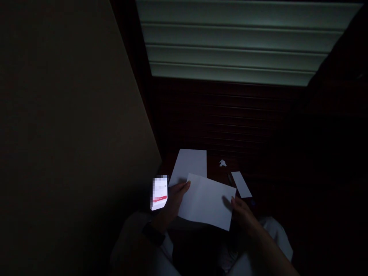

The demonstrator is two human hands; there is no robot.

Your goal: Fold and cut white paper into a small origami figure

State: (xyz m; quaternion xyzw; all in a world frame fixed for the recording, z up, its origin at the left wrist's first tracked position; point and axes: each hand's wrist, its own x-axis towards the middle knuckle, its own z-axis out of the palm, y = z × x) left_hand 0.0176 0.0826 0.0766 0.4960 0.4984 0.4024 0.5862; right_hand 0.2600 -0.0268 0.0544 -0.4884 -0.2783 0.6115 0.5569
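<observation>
The scene is very dark. A white sheet of paper [207, 201] is held between both hands over my lap. My left hand [174, 201] grips its left edge, thumb on top near the upper corner. My right hand [241, 212] pinches the sheet's right side with its fingertips. A second white sheet [189, 165] lies flat on the dark wooden surface [258, 168] just behind the held one.
A lit phone screen [159, 193] glows beside my left hand. A narrow paper strip [241, 184] and a small white scrap [222, 163] lie on the wood. A pale wall [71, 115] stands left; slatted blinds [238, 42] hang ahead.
</observation>
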